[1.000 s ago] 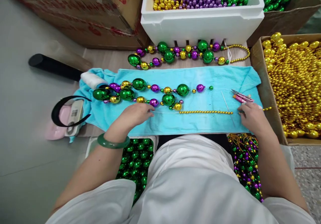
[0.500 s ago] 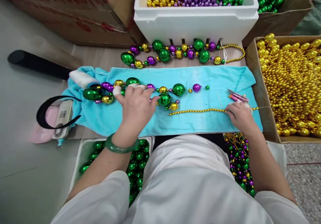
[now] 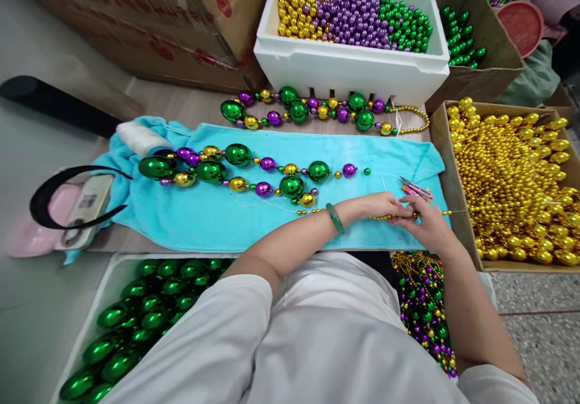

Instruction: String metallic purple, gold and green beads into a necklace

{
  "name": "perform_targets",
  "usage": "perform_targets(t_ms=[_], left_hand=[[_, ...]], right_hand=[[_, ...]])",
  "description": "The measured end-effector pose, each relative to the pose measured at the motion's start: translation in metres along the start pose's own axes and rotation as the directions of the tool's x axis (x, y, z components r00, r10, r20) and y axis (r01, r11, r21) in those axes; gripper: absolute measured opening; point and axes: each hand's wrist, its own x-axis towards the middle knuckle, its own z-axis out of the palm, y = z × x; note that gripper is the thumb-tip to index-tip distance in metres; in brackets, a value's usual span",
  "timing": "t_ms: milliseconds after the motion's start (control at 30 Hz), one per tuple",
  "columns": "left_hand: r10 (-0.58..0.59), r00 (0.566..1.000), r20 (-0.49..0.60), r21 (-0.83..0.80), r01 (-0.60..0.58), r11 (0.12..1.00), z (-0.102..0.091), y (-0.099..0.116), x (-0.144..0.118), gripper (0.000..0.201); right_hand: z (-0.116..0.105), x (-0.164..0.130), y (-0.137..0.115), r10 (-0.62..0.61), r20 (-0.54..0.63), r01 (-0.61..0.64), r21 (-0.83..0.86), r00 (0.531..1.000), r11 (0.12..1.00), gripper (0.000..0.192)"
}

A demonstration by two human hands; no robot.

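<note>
Two hands meet at the right end of the turquoise towel [image 3: 190,217], and I can't see much of what passes between them. My left hand [image 3: 378,206] crosses over from the left, forearm lying along the towel's near edge, a green bangle [image 3: 335,218] on the wrist. Its fingers are drawn together on the strand of small gold beads [image 3: 312,211], covering most of it; only short bits show either side. My right hand [image 3: 426,226] is curled against it, fingertips pinched at the same strand, though whether it has beads or bare thread I can't tell. A gold tail [image 3: 444,212] pokes out past the knuckles toward the towel's right edge. Pink snips [image 3: 414,191] lie just behind the hands, half masked by them.

Toward the towel's left end, well apart, lies the big-bead necklace [image 3: 235,171] in green, purple and gold. The right edge is tight: a cardboard box of gold beads [image 3: 512,180] butts against it. Beyond the far edge sit a finished necklace [image 3: 317,111] and a white foam box [image 3: 353,69]. The near-left stretch of towel lies bare. My lap hides the near edge's middle.
</note>
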Motion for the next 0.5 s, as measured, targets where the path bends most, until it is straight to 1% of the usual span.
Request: perform_targets(t_ms=[67, 133, 200, 267, 300, 333, 367, 400, 433, 467, 500], left_hand=[[-0.034, 0.999, 0.0, -0.06, 0.034, 0.998, -0.002, 0.002, -0.007, 0.033], [-0.075, 0.997, 0.001, -0.086, 0.075, 0.993, -0.004, 0.005, -0.018, 0.029], [-0.119, 0.993, -0.016, -0.081, 0.117, 0.99, -0.007, 0.008, -0.032, 0.026], [-0.156, 0.985, -0.073, -0.05, 0.153, 0.987, -0.012, 0.009, -0.047, 0.025], [-0.171, 0.978, -0.115, -0.034, 0.168, 0.985, -0.015, 0.008, -0.054, 0.025], [-0.184, 0.97, -0.158, -0.02, 0.183, 0.983, -0.018, 0.007, -0.061, 0.025], [-0.193, 0.962, -0.195, -0.009, 0.195, 0.981, -0.021, 0.005, -0.068, 0.025], [-0.199, 0.954, -0.225, -0.006, 0.203, 0.979, -0.023, 0.004, -0.075, 0.024], [-0.203, 0.947, -0.249, -0.008, 0.208, 0.978, -0.025, 0.002, -0.08, 0.024], [-0.204, 0.941, -0.269, -0.011, 0.208, 0.978, -0.026, 0.001, -0.084, 0.023], [-0.199, 0.936, -0.289, -0.014, 0.204, 0.979, -0.026, 0.0, -0.087, 0.022]], right_hand=[[-0.005, 0.0, 0.002, 0.032, 0.023, -0.033, 0.011, 0.999, 0.999, 0.031], [-0.012, -0.001, 0.005, 0.071, 0.009, -0.072, 0.033, 0.997, 0.997, 0.021], [-0.02, -0.001, 0.01, 0.117, -0.074, -0.112, 0.069, 0.99, 0.991, 0.02], [-0.029, -0.002, 0.021, 0.186, -0.206, -0.171, 0.086, 0.961, 0.981, 0.021], [-0.035, -0.003, 0.028, 0.229, -0.287, -0.212, 0.089, 0.93, 0.973, 0.02], [-0.04, -0.004, 0.036, 0.271, -0.378, -0.257, 0.087, 0.885, 0.962, 0.02], [-0.046, -0.006, 0.044, 0.305, -0.48, -0.306, 0.077, 0.823, 0.949, 0.021], [-0.051, -0.007, 0.051, 0.324, -0.579, -0.362, 0.053, 0.748, 0.931, 0.021], [-0.056, -0.008, 0.056, 0.323, -0.657, -0.422, 0.009, 0.681, 0.907, 0.022], [-0.058, -0.007, 0.059, 0.301, -0.715, -0.481, -0.056, 0.631, 0.875, 0.022], [-0.058, -0.006, 0.058, 0.259, -0.741, -0.518, -0.139, 0.62, 0.844, 0.023]])
